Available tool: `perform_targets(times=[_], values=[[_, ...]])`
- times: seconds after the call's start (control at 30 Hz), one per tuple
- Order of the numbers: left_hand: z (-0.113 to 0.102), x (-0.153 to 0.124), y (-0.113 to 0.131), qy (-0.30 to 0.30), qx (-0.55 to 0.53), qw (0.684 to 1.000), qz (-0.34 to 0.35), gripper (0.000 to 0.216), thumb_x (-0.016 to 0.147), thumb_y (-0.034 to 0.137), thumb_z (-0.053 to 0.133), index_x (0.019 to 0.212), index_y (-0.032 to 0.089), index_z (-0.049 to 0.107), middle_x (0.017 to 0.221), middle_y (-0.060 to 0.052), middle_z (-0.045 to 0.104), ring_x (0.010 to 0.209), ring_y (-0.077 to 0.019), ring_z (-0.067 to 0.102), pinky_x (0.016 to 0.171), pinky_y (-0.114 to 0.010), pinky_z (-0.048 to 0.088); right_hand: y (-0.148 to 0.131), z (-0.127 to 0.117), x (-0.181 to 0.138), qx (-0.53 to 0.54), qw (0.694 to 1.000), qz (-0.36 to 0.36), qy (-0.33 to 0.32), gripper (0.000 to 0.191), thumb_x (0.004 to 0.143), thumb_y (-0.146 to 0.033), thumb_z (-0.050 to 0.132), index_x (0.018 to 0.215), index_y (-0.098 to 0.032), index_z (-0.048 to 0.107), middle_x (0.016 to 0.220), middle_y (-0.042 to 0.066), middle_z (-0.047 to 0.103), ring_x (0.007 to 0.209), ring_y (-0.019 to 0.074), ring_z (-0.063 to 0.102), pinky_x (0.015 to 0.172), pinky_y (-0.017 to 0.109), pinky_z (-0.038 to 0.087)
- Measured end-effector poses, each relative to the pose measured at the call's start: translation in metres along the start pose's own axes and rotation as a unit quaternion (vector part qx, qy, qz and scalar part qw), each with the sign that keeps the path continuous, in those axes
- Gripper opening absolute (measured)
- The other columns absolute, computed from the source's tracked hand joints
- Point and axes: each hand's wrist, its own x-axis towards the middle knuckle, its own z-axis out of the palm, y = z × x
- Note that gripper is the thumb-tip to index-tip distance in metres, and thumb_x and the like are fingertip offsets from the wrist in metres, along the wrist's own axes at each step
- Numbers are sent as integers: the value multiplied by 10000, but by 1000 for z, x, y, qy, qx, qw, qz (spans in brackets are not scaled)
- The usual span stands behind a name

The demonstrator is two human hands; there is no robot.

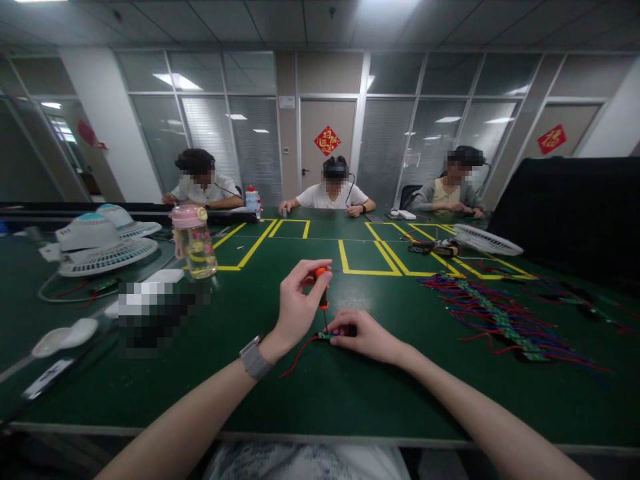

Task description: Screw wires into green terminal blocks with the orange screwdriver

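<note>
My left hand (296, 308) pinches the orange handle of a small screwdriver (323, 293), held upright with its tip pointing down. Below the tip lies a small green circuit board (325, 335) with a red wire (299, 355) trailing left across the green table (320, 400). My right hand (361, 334) presses down on the board, fingers closed over it and a small dark part. A grey watch sits on my left wrist.
A pile of green boards with red and blue wires (500, 317) lies to the right. White fan parts (103, 250) and a pink-lidded bottle (194, 241) stand at the left. Three people sit across the table. Yellow tape marks (367, 257) cross the middle.
</note>
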Motion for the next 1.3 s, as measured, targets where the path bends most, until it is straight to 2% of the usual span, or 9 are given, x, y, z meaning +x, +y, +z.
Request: perform_targets(times=[0.17,0.3,0.43,0.67,0.77,0.87,1.0,1.13,1.3], values=[[-3,-1,-2,9,35,999,32,209,933,304,528,935,212,717,915,-42,597,817,-146,593,692,-245,500,-2,-1,0,-1,1000,-2,2,174,775,-190,714,939,-157,763,819,32,627,690,140,575,651,262,476],[-3,0,-1,-17,-14,1000,14,306,977,290,417,1077,207,694,1092,-71,605,912,-168,620,746,-275,543,-3,-1,0,3,1000,0,1,178,772,-189,715,940,-153,762,817,33,627,691,141,577,649,259,478],[0,0,3,-45,-66,997,-10,299,969,283,453,1179,191,644,1188,-86,623,983,-184,653,767,-281,575,-1,0,0,2,1000,-1,3,175,768,-185,720,934,-153,762,809,30,627,690,141,575,644,257,475],[0,-1,-1,-14,18,998,52,135,879,250,634,988,209,701,956,-37,606,875,-147,604,705,-233,518,1,0,0,6,1000,-2,1,171,766,-188,722,928,-147,761,804,33,633,688,146,576,645,263,476],[-2,-2,-3,-3,51,996,71,128,906,258,594,941,213,709,912,-32,561,827,-134,563,685,-232,487,1,0,0,7,1000,-2,2,176,768,-185,721,932,-134,760,809,43,635,688,151,579,648,270,479],[-3,-2,-3,-11,51,997,59,270,978,267,446,1025,223,707,1007,-50,559,838,-133,566,727,-256,504,0,0,0,3,1000,-1,2,178,764,-179,723,931,-131,760,818,49,640,693,155,582,652,275,479],[-1,-2,-5,-33,-18,999,33,334,1001,260,373,1217,223,624,1209,-80,586,1038,-182,604,815,-298,548,0,0,0,4,1000,3,-1,184,763,-177,722,938,-135,759,823,48,642,690,153,582,647,271,477],[2,-3,-4,-35,-41,998,21,299,982,260,443,1224,214,613,1178,-78,625,999,-177,641,789,-285,564,-1,0,0,4,1000,4,-1,179,761,-176,722,933,-141,760,809,38,634,684,147,575,639,261,467],[0,-3,-4,0,56,996,73,178,896,251,614,1054,227,692,988,-42,585,886,-149,596,746,-252,517,1,0,1,5,1000,0,1,172,760,-180,725,924,-142,759,789,34,631,681,147,571,635,260,461]])
